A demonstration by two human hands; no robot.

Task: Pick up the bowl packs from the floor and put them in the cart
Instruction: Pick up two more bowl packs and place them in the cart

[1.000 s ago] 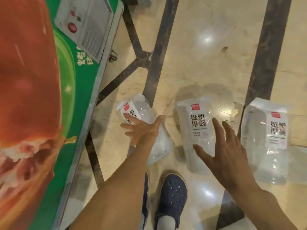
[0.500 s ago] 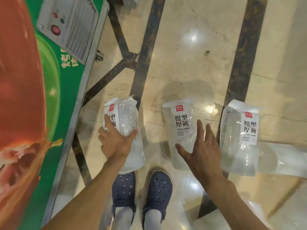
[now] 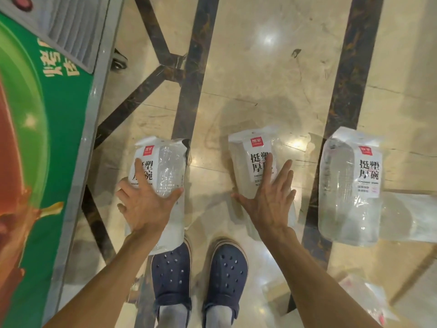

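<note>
Three clear bowl packs are seen lying on the marble floor (image 3: 260, 74), taken here in relation to the pair of blue shoes (image 3: 199, 280). The left pack (image 3: 163, 166) is placed just ahead of the left shoe and is gripped by the left hand (image 3: 146, 209), the fingers spread and curved over its white label with the thumb hooked round its right edge. The middle pack (image 3: 250, 162) is placed ahead of the right shoe; the right hand (image 3: 269, 202) is laid across it with the fingers straight and splayed, the thumb stretched out to the left. The right pack (image 3: 350, 185) is set well to the right of the shoes, untouched. A green cabinet (image 3: 54, 129) is seen to the left of the shoes.
</note>
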